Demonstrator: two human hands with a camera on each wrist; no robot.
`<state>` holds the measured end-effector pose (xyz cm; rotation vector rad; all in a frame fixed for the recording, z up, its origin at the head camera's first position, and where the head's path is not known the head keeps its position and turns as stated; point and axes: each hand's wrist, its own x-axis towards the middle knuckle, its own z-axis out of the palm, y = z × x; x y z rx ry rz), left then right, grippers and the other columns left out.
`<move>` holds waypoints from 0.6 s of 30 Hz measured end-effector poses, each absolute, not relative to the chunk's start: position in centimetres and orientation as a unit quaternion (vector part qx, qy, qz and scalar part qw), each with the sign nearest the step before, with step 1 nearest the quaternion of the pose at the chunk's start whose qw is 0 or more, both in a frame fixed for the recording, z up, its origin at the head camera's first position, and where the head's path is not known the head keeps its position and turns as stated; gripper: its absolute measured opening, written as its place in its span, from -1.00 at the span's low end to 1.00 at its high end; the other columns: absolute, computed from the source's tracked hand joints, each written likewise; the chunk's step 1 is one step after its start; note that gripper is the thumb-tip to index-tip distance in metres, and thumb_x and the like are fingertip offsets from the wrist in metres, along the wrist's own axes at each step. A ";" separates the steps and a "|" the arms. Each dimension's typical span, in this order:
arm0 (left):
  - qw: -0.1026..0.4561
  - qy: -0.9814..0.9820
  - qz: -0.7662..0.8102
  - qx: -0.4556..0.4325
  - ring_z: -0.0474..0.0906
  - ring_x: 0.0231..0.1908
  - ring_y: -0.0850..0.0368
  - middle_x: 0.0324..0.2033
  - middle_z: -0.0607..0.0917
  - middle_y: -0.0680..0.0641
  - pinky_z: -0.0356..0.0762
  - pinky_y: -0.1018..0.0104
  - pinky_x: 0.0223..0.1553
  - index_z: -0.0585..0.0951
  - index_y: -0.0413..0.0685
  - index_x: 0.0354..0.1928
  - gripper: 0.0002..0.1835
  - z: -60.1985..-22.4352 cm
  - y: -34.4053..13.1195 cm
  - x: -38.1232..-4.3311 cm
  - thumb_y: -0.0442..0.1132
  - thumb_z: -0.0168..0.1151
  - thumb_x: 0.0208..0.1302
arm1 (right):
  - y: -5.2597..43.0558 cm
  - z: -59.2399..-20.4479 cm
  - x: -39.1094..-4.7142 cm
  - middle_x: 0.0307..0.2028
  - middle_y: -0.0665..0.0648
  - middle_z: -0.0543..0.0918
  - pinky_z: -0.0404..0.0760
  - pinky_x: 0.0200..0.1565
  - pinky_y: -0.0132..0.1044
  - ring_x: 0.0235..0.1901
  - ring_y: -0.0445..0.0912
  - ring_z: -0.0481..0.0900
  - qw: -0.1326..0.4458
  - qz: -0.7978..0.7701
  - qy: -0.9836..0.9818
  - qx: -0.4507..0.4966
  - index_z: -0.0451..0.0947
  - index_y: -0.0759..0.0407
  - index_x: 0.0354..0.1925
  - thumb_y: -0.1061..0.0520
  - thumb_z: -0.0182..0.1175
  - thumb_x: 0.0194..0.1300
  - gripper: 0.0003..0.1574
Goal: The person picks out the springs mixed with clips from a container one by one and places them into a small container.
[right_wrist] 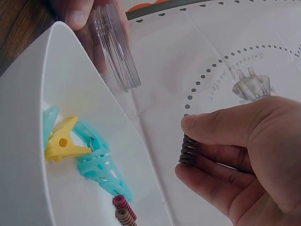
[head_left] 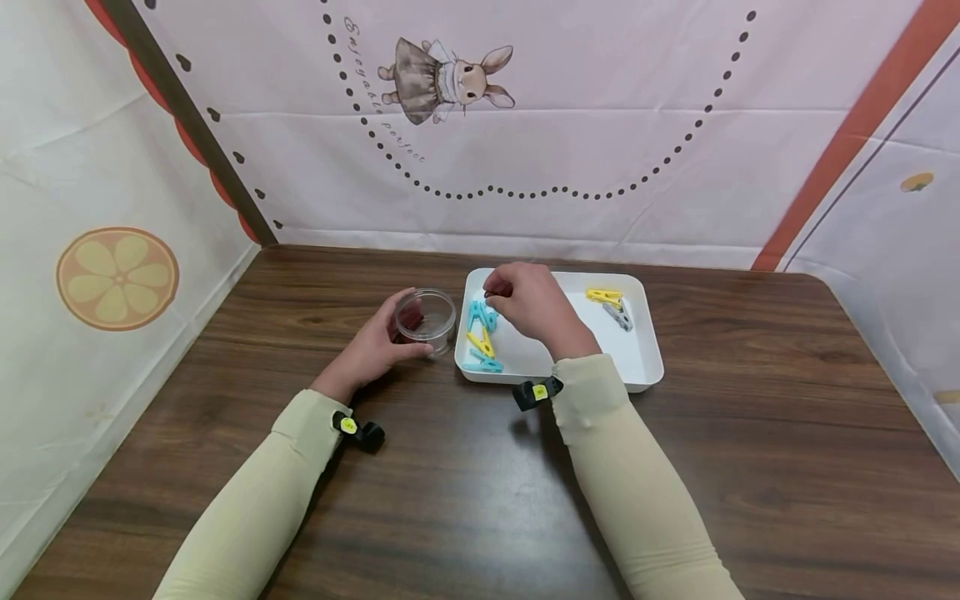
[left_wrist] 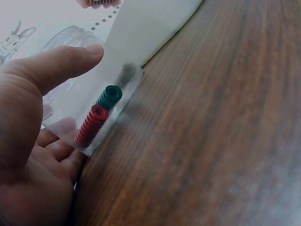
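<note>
Dark spring point(right_wrist: 189, 149), held upright in the air at the 10 o'clock side of the tray point(head_left: 521, 350) by the right hand point(head_left: 534, 307). Tray: white, rectangular, on the tabletop point(head_left: 465, 500). Inside it, in the head view, a yellow peg point(head_left: 481, 343) lies among cyan pegs point(head_left: 482, 315) from 8 to 10 o'clock; a second yellow peg point(head_left: 604, 296) lies at 2 o'clock beside a grey peg point(head_left: 618, 316). The right wrist view adds a maroon spring point(right_wrist: 124, 206) and a brown spring point(right_wrist: 125, 217), side by side next to the cyan pegs. Cup point(head_left: 444, 332): clear, round, rim upward, just beside the tray at 9 o'clock; it contains a red spring point(left_wrist: 91, 126) and a green spring point(left_wrist: 109, 96).

Tabletop: dark brown, wood-grained, with a pale sheen toward 6 o'clock. Beyond it, the back cloth point(head_left: 600, 83) at 12 o'clock bears a rabbit point(head_left: 442, 79) and dotted lines; the side cloth point(head_left: 45, 192) at 10 o'clock bears an orange slice point(head_left: 117, 279).

Hands: in the right hand, thumb and fingertips pinch the dark spring; the left hand point(head_left: 382, 340) curves round the cup from 8 o'clock, thumb and fingers spread to its width. Both arms wear pale sleeves point(head_left: 251, 492).
</note>
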<state>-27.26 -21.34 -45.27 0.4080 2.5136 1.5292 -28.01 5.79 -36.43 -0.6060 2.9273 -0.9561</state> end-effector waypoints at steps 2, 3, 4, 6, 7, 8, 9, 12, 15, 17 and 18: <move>0.086 0.842 0.515 0.137 0.26 0.40 0.03 0.41 0.29 -0.07 0.13 0.02 0.43 0.04 0.23 0.48 0.04 -45.3 -21.3 -27.2 -0.05 0.50 0.04 | 5.7 -36.4 -27.9 -0.22 0.03 0.69 0.59 -0.08 -0.22 -0.19 -0.11 0.59 -0.002 -0.303 0.932 -0.197 0.66 0.08 -0.12 0.12 0.29 0.28 -0.81; 0.086 0.841 0.516 0.138 0.26 0.40 0.03 0.42 0.29 -0.07 0.13 0.02 0.44 0.04 0.22 0.48 0.04 -45.3 -21.3 -27.2 -0.06 0.50 0.05 | 5.7 -36.4 -27.8 -0.22 0.03 0.69 0.59 -0.08 -0.22 -0.19 -0.11 0.59 -0.003 -0.304 0.932 -0.199 0.66 0.08 -0.12 0.11 0.28 0.28 -0.81; 0.086 0.841 0.516 0.138 0.25 0.40 0.03 0.42 0.28 -0.07 0.12 0.02 0.44 0.04 0.22 0.48 0.04 -45.3 -21.3 -27.2 -0.07 0.50 0.05 | 5.7 -36.4 -27.7 -0.22 0.02 0.69 0.59 -0.08 -0.23 -0.19 -0.11 0.59 -0.005 -0.304 0.932 -0.200 0.66 0.08 -0.12 0.11 0.28 0.29 -0.81; 0.086 0.841 0.516 0.138 0.25 0.40 0.03 0.42 0.28 -0.07 0.12 0.02 0.44 0.04 0.23 0.48 0.04 -45.3 -21.3 -27.1 -0.07 0.49 0.06 | 5.6 -36.4 -27.7 -0.21 0.02 0.69 0.59 -0.08 -0.23 -0.19 -0.12 0.59 -0.010 -0.303 0.931 -0.203 0.66 0.07 -0.11 0.10 0.28 0.29 -0.81; 0.086 0.841 0.516 0.138 0.25 0.40 0.03 0.42 0.28 -0.07 0.12 0.02 0.44 0.04 0.24 0.48 0.03 -45.4 -21.3 -27.1 -0.07 0.49 0.06 | 5.5 -36.5 -27.6 -0.21 0.02 0.68 0.59 -0.08 -0.23 -0.19 -0.12 0.59 -0.012 -0.302 0.931 -0.204 0.66 0.07 -0.11 0.09 0.27 0.30 -0.81; 0.086 0.841 0.516 0.138 0.25 0.40 0.03 0.42 0.28 -0.07 0.12 0.02 0.44 0.04 0.24 0.48 0.03 -45.4 -21.3 -27.1 -0.07 0.49 0.06 | 5.5 -36.5 -27.6 -0.21 0.01 0.68 0.59 -0.08 -0.23 -0.19 -0.12 0.59 -0.014 -0.302 0.931 -0.205 0.66 0.07 -0.11 0.09 0.27 0.30 -0.80; 0.085 0.841 0.516 0.137 0.25 0.40 0.03 0.42 0.28 -0.06 0.12 0.02 0.44 0.04 0.24 0.48 0.03 -45.4 -21.3 -27.1 -0.07 0.49 0.06 | 5.4 -36.5 -27.6 -0.20 0.01 0.68 0.58 -0.07 -0.23 -0.18 -0.12 0.58 -0.016 -0.301 0.931 -0.206 0.66 0.07 -0.10 0.09 0.26 0.31 -0.80; 0.083 0.842 0.515 0.137 0.26 0.40 0.04 0.42 0.28 -0.06 0.13 0.03 0.44 0.04 0.23 0.47 0.03 -45.4 -21.2 -27.1 -0.07 0.50 0.05 | 5.3 -36.6 -27.5 -0.19 0.01 0.67 0.58 -0.07 -0.23 -0.18 -0.12 0.58 -0.022 -0.298 0.931 -0.209 0.66 0.06 -0.10 0.09 0.26 0.31 -0.80; 0.082 0.843 0.514 0.137 0.26 0.40 0.04 0.42 0.29 -0.07 0.14 0.03 0.43 0.04 0.21 0.48 0.04 -45.3 -21.1 -27.0 -0.06 0.50 0.04 | 5.2 -36.6 -27.4 -0.19 0.01 0.66 0.57 -0.07 -0.23 -0.18 -0.12 0.57 -0.029 -0.297 0.931 -0.212 0.66 0.05 -0.10 0.09 0.25 0.31 -0.80; 0.082 0.843 0.514 0.137 0.25 0.40 0.04 0.42 0.28 -0.07 0.14 0.02 0.43 0.03 0.20 0.48 0.05 -45.3 -21.1 -27.0 -0.05 0.50 0.04 | 5.1 -36.7 -27.4 -0.19 0.01 0.65 0.57 -0.08 -0.24 -0.19 -0.12 0.56 -0.036 -0.298 0.929 -0.215 0.66 0.05 -0.10 0.09 0.25 0.31 -0.80; 0.082 0.843 0.513 0.137 0.25 0.40 0.04 0.42 0.28 -0.07 0.14 0.02 0.43 0.03 0.20 0.48 0.05 -45.3 -21.1 -27.0 -0.06 0.50 0.05 | 5.0 -36.7 -27.3 -0.20 0.00 0.65 0.57 -0.09 -0.24 -0.20 -0.12 0.55 -0.039 -0.298 0.929 -0.217 0.66 0.05 -0.10 0.09 0.25 0.31 -0.80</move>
